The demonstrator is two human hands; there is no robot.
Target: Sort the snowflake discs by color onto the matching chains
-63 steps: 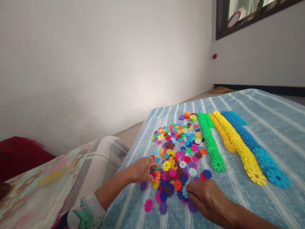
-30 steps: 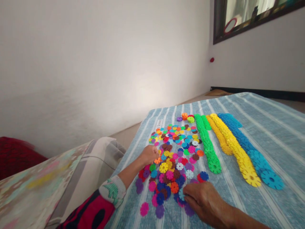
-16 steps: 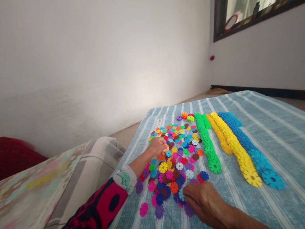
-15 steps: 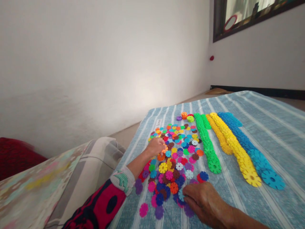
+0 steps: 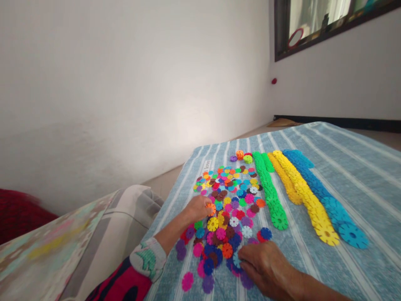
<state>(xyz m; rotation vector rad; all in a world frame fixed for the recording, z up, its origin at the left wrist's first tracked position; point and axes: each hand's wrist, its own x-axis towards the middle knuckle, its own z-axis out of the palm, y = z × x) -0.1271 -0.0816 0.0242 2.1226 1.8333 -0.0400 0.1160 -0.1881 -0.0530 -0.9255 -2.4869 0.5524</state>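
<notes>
My left hand (image 5: 198,208) is over the left side of a loose spread of snowflake-shaped plastic discs in many colours. Its fingers are pinched on an orange disc (image 5: 211,209). Near the front of the spread, my right hand (image 5: 261,263) is curled closed, its knuckles towards me. A light blue disc (image 5: 237,259) sits right at its fingertips; whether the fingers grip it or hide other discs I cannot tell. Close by lie a red-orange disc (image 5: 227,251), a dark blue disc (image 5: 266,233) and a white disc (image 5: 247,231).
Right of the spread, overlapping discs form long rows: green (image 5: 266,188), yellow (image 5: 300,190) and blue (image 5: 326,196). A small orange stack (image 5: 239,155) stands at the far end. Everything rests on a blue striped cloth (image 5: 354,179). A white wall (image 5: 125,83) rises behind.
My left hand has drawn back towards me and a little left, uncovering brown discs beyond it; orange shows in its fingers in both frames. My right hand stays in place. The view has shifted slightly.
</notes>
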